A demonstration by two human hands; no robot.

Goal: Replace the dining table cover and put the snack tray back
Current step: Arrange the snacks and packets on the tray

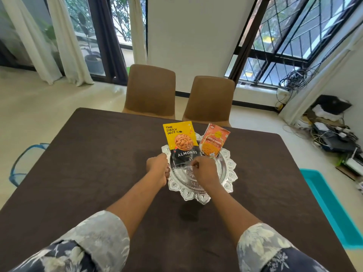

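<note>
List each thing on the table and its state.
Dark brown fabric table cover, spread flat.
Ornate round silver snack tray, on the cover, left rim gripped.
Yellow-and-black almonds packet, in the tray, lower edge pinched.
Orange snack packet, in the tray, untouched.
Left hand, grips tray rim.
Right hand, pinches almonds packet.

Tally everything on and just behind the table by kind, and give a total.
Snack packets: 2, almonds and orange packet
Tray: 1
Cover: 1
Chairs: 2
Total: 6
</note>
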